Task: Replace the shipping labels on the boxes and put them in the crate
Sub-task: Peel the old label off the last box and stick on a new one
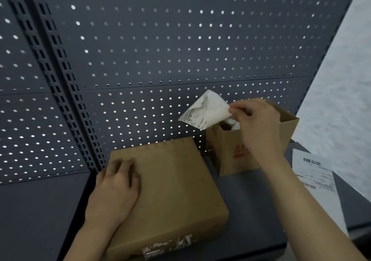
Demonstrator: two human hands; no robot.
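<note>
A flat brown cardboard box [170, 188] lies on the dark shelf in front of me, with torn white label remains along its near edge [168, 244]. My left hand [116, 188] rests on the box's top left part, fingers lightly bent. My right hand [255, 120] pinches a crumpled, peeled-off white shipping label [206, 110] and holds it above a small open cardboard box [232, 150] with red print. White paper shows inside that small box.
A sheet of fresh printed labels with barcodes [315, 172] lies at the right on the dark shelf [247, 196]. A grey perforated back panel [160, 50] rises behind the boxes. A white wall is at the far right. No crate is in view.
</note>
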